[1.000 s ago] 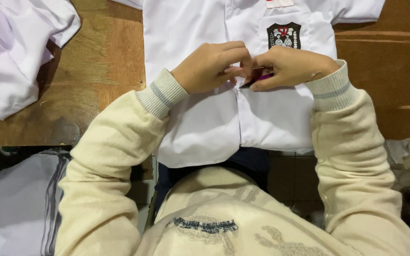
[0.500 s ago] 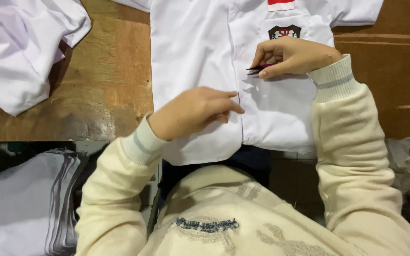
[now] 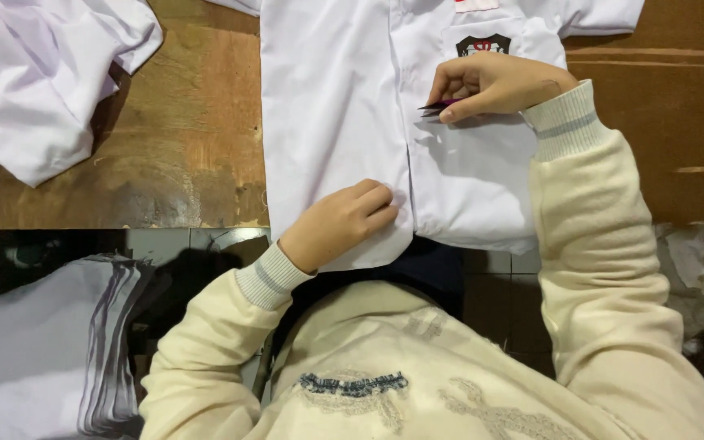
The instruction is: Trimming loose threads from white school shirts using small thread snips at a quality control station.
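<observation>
Brown wood makes up our table (image 3: 189, 155), scuffed and worn, with a white shirt (image 3: 344, 98) spread flat across its top centre, hem hanging toward us at six o'clock. At ten o'clock a second white garment (image 3: 42, 73) lies crumpled, and low at eight o'clock, off the table edge, sits a stack of folded cloth (image 3: 59, 367).

Our right hand (image 3: 499, 81) rests on the shirt just below its dark chest badge (image 3: 483, 43), at one o'clock; fingers are curled and pinched around a small dark snip tool (image 3: 433, 105), its point lying toward the placket. Our left hand (image 3: 344, 220) lies loosely curled, holding nothing, fingertips pressing the front panel down near the hem.

To trim well, we judge the cloth should be kept taut and flat under the left fingers, the tip held shallow against the surface so only a loose thread is caught, never the fabric itself.
</observation>
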